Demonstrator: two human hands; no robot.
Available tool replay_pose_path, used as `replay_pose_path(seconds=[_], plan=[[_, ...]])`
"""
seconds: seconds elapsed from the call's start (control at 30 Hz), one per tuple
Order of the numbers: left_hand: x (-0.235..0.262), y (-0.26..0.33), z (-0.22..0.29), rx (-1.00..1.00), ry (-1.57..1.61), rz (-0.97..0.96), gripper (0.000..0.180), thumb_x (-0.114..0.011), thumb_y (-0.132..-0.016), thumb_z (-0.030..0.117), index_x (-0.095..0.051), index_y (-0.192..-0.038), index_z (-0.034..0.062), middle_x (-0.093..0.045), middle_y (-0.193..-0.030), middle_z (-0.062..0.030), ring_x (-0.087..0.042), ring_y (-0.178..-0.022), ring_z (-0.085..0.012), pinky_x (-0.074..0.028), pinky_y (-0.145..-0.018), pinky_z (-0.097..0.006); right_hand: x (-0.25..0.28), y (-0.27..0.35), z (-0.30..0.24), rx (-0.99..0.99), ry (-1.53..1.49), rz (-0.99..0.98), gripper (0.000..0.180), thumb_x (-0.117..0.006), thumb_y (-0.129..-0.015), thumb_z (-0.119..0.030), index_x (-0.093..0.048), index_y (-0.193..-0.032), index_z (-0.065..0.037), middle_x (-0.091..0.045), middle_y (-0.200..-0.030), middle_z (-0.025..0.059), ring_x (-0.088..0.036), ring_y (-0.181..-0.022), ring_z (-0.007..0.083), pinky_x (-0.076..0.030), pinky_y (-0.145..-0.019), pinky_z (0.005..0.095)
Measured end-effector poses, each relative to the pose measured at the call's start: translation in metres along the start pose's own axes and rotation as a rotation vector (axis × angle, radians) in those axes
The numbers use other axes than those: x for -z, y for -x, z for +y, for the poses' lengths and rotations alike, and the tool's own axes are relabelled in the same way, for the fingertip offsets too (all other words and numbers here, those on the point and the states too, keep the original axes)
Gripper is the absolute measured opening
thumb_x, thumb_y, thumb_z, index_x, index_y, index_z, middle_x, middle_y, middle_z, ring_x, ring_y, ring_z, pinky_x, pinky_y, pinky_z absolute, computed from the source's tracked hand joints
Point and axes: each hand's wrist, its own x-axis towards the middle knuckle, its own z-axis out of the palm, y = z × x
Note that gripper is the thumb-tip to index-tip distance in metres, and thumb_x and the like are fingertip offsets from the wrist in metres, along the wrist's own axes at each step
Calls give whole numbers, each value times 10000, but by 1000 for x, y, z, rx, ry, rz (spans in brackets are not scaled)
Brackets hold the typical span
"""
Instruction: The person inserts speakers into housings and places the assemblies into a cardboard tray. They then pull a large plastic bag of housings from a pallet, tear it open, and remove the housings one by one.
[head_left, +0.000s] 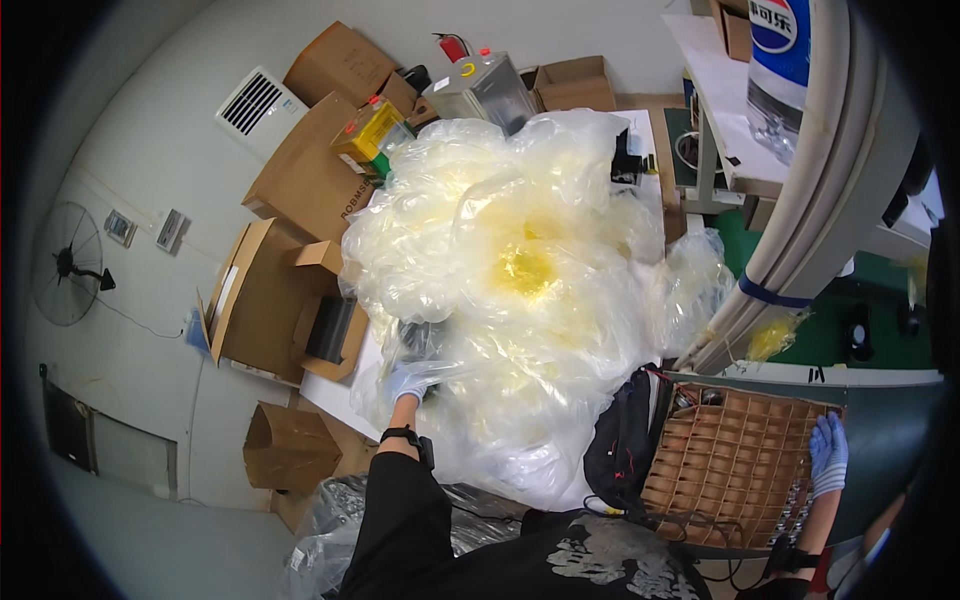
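A big heap of clear plastic bags (480, 200), tinted yellow in the middle, covers most of the white table. My left hand (402, 382), in a pale glove, is closed on the plastic at the heap's near left edge; film partly covers its fingers. Off to the right, my right hand (828, 455), gloved in light blue, lies with its fingers stretched along the right edge of a shallow cardboard box with a grid of dividers (730, 450). Small clear and dark items sit in a few of its cells. Between heap and box lies a black bag (625, 430).
Open cardboard boxes (265, 290) stand along the left. Metal cans (485, 90) and a yellow-green can (372, 130) stand behind the heap. A pillar with pipes (800, 200) rises at right, beside a large bottle (778, 80). More clear plastic (330, 530) lies below my left arm.
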Motion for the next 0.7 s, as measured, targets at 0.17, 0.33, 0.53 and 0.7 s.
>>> replay_pose_path(seconds=[0.17,0.33,0.53,0.7], plan=[[2,3,-18,-239,-54,-9,384,-572,-799,367,-635,-1019,58,-648,-990,-137,-615,-899,-285,-475,-762,-342,-34,24,-11,43,97,-22,376,-564,-864,-272,-505,-1205,-124,-595,-1044,46,-550,-769,109,-462,-640,227],[25,93,29,-775,-29,-32,348,-483,-875,352,-599,-1055,78,-605,-1051,-179,-580,-951,-338,-457,-831,-382,-70,42,-20,122,214,-257,383,-557,-867,-232,-477,-1194,-49,-586,-969,69,-556,-751,109,-463,-595,209],[46,229,110,-370,958,-507,290,-547,-875,132,-554,-1135,4,-611,-1022,-85,-564,-898,-145,-446,-829,-257,-205,136,-6,129,736,-705,286,-569,-806,-79,-525,-1076,6,-628,-899,100,-616,-804,162,-503,-704,255],[60,296,162,-396,1212,-778,393,-532,-881,111,-460,-1251,3,-588,-1027,-78,-527,-854,-107,-431,-781,-233,-259,202,13,705,996,-974,314,-695,-711,-180,-593,-976,-46,-589,-893,111,-597,-760,242,-487,-709,328]])
